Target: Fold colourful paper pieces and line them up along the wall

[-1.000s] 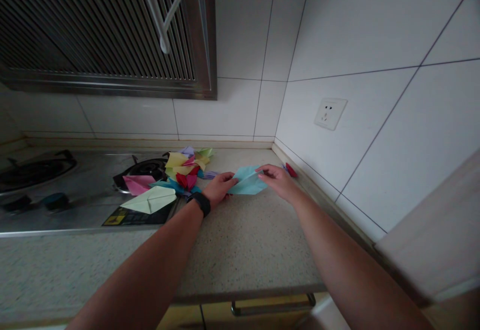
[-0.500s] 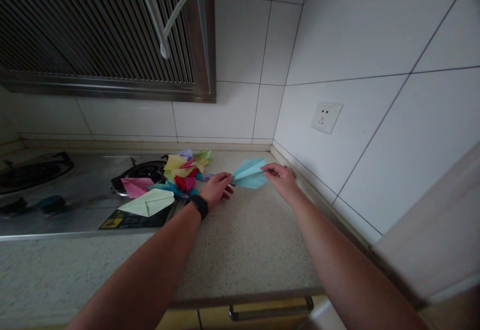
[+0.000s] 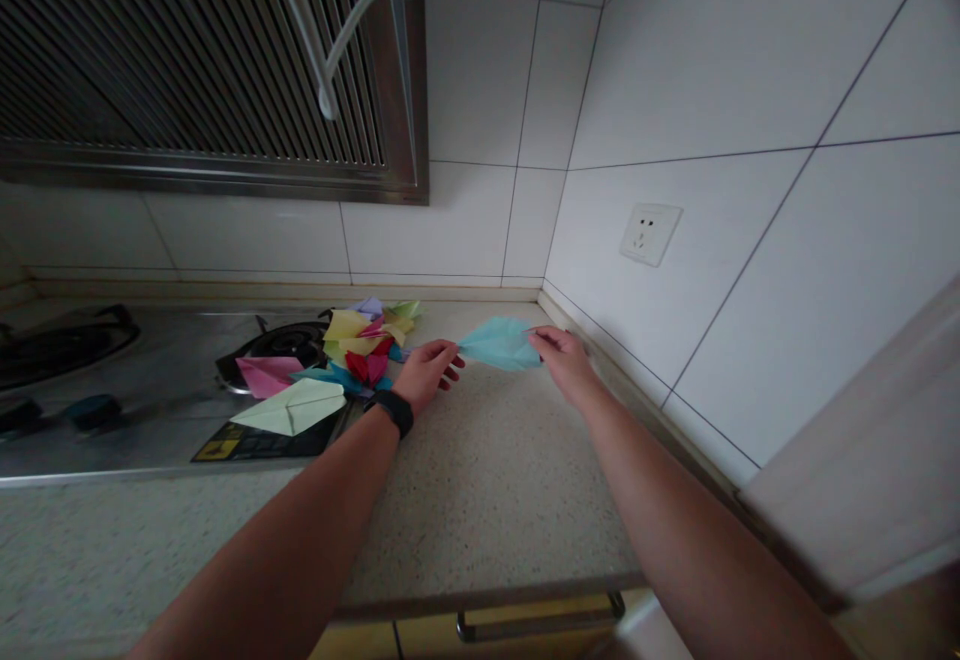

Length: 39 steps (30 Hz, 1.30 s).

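You have a drawer handle [image 3: 540,626] nearest, below the front edge of the worktop [image 3: 495,500]. Your left hand [image 3: 426,372], with a dark band [image 3: 396,412] at the wrist, pinches the left end of a light blue folded paper [image 3: 499,342] between thumb and fingertips; your right hand [image 3: 564,355] grips its right end. The paper is over the worktop's back right area, short of the corner; whether it touches the surface, you cannot tell. Long axis: left to right, roughly parallel to the front edge. The narrow end points left, toward your left hand; the middle is broader.

Compared with one second ago: your left thumb then lay over the sheet, which looked flatter and more angular. Now only your left fingertips meet it, and it looks slimmer and blurred.

On the hob [image 3: 150,430], near its front right corner, a pale green folded paper [image 3: 292,408] lies with its long tip to the left. Behind it, a pink paper [image 3: 268,374] overlaps the burner [image 3: 289,342]. A mixed pile of coloured papers [image 3: 354,330] spreads over the hob's right edge. Farther off: a wall socket [image 3: 650,234] and the range hood [image 3: 225,90].
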{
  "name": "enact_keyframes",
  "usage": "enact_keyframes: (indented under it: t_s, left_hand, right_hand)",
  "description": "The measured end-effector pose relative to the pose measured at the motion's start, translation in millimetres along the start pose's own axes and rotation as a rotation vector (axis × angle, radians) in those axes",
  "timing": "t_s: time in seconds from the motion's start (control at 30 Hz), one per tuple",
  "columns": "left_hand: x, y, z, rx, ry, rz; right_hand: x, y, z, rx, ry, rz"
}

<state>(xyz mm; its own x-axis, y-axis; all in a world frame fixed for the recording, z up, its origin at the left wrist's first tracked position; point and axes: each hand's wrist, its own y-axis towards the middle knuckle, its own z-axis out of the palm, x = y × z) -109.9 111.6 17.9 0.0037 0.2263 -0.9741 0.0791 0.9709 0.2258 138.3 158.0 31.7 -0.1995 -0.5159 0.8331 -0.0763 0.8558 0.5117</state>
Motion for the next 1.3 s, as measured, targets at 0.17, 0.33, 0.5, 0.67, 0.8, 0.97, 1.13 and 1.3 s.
enact_keyframes:
  t_s: [0.17, 0.33, 0.5, 0.67, 0.8, 0.97, 1.13, 1.3]
  left_hand:
    - [0, 1, 0, 0.001, -0.004, 0.002]
    - [0, 1, 0, 0.002, 0.041, 0.031]
    - [-1, -1, 0, 0.011, 0.078, 0.073]
    - [-3, -2, -1, -0.004, 0.088, 0.099]
    - [-3, -2, 0, -0.001, 0.122, 0.083]
    - [-5, -4, 2, 0.037, 0.17, 0.057]
    - [-5, -5, 4, 0.064, 0.201, 0.057]
    - [-5, -5, 4, 0.087, 0.214, 0.055]
  right_hand:
    - [-4, 0, 0, -0.027, -0.025, 0.073]
    - [-2, -2, 0, -0.017, 0.013, 0.188]
    - [1, -4, 0, -0.016, 0.108, 0.367]
    - [4, -4, -3, 0.031, 0.32, 0.446]
    - [9, -2, -8, 0.044, 0.521, 0.51]
    - [14, -2, -10, 0.072, 0.721, 0.512]
    - [20, -6, -7, 0.11, 0.743, 0.449]
    - [23, -9, -7, 0.172, 0.7, 0.412]
